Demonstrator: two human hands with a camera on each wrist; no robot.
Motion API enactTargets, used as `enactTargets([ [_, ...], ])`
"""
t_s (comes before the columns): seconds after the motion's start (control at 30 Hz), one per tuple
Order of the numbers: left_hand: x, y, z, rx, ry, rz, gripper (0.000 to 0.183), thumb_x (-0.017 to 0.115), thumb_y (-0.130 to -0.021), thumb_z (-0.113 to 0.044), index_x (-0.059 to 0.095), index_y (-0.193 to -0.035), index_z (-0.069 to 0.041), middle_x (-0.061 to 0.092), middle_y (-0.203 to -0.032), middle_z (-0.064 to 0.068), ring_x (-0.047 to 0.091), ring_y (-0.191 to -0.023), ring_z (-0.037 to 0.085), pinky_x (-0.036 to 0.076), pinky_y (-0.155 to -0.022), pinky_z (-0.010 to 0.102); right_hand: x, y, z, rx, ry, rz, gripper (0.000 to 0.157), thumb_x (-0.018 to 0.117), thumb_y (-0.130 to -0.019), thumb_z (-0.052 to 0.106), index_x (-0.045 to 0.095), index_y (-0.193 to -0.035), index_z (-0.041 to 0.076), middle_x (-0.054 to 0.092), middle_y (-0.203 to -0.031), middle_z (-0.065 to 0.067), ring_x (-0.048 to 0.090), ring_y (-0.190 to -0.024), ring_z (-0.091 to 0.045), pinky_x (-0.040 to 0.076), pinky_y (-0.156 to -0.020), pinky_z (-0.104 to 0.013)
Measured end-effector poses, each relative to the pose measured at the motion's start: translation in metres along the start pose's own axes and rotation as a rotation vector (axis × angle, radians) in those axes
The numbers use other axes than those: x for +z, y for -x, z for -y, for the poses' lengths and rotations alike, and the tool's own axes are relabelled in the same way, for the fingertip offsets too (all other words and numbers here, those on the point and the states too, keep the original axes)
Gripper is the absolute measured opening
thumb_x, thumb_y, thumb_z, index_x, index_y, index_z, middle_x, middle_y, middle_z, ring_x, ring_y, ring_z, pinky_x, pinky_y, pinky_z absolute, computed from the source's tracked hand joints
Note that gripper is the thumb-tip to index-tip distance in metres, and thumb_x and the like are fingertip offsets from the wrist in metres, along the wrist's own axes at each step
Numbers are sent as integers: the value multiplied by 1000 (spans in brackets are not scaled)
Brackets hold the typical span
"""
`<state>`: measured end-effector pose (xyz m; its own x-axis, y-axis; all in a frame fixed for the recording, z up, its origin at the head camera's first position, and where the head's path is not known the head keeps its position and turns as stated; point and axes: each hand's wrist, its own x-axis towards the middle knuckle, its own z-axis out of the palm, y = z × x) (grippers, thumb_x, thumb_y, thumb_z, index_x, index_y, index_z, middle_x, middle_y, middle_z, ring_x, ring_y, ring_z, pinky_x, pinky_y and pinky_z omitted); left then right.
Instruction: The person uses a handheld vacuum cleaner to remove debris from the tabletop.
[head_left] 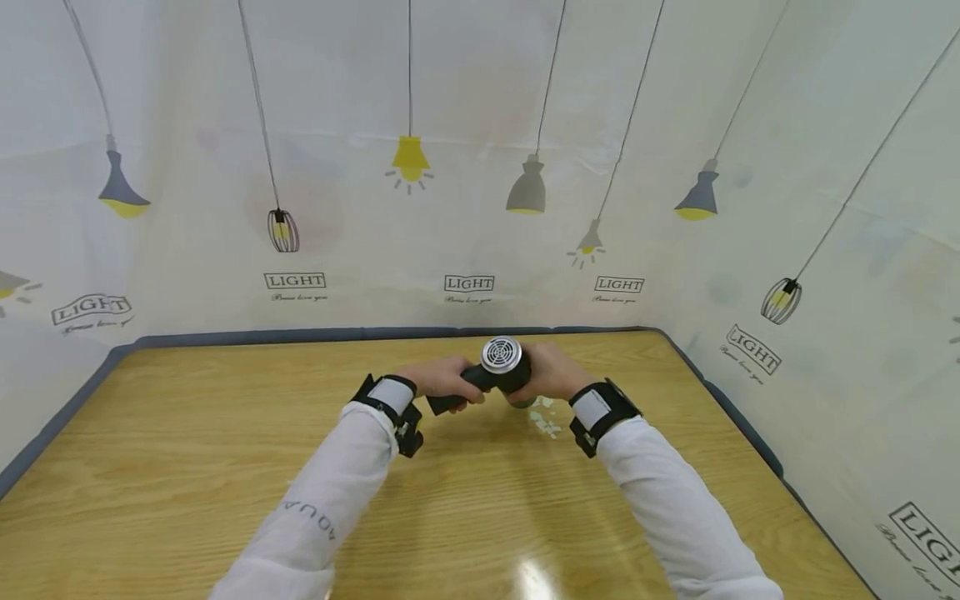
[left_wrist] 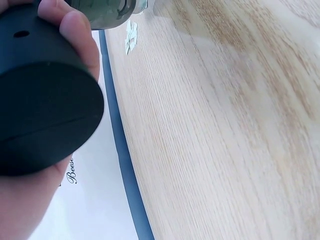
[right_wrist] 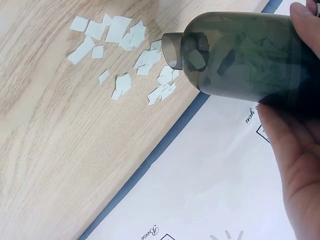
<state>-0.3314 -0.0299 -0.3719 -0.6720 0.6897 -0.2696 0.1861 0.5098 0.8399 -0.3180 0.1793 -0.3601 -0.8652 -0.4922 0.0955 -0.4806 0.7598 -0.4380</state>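
A black handheld vacuum cleaner with a silver round vent is held between both hands, nozzle end down over the table. My left hand grips its handle, the fingers wrapped round it. My right hand holds the body, thumb and fingers on opposite sides. In the right wrist view, the smoky see-through dust cup has pale scraps inside. Its short nozzle points at torn white paper scraps on the table, right at the nearest ones.
The wood-grain table has a dark blue-grey edge strip along its back and sides. Behind it hangs a pale sheet printed with lamps and the word LIGHT. Black straps with small cameras sit on both wrists.
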Motion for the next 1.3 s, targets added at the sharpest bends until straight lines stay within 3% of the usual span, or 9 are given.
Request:
enactTargets([
  [0.23,1,-3,0,-3,5,-11,27,59,-83,-10,60,-103,9,53,-62,0,51,-53,8,46,-50,17,-2,0,-2,-5,11,2,64,85,-63,14,62,-120,-3,73,-114,-23,66,-102,-33,54,-95,-52],
  [0.53,2,-8,1,6,9,9,41,59,-83,-10,58,-114,17,53,-62,-1,51,-52,7,47,-51,18,-3,1,-5,7,-5,14,62,84,-64,13,62,-120,-3,73,-114,-23,66,-102,-32,53,-96,-52],
  [0.83,5,-10,-3,1,4,1,31,59,-84,-11,61,-106,10,54,-63,0,51,-53,7,47,-51,18,-4,3,-11,-4,13,-5,62,85,-62,13,64,-118,-3,74,-111,-22,67,-99,-31,54,-93,-51],
  [1.3,6,-9,-4,6,15,9,41,58,-84,-9,56,-116,16,53,-69,0,51,-55,7,47,-52,18,-4,4,-11,30,8,10,64,85,-63,14,63,-121,-3,73,-114,-23,66,-104,-33,53,-96,-52],
])
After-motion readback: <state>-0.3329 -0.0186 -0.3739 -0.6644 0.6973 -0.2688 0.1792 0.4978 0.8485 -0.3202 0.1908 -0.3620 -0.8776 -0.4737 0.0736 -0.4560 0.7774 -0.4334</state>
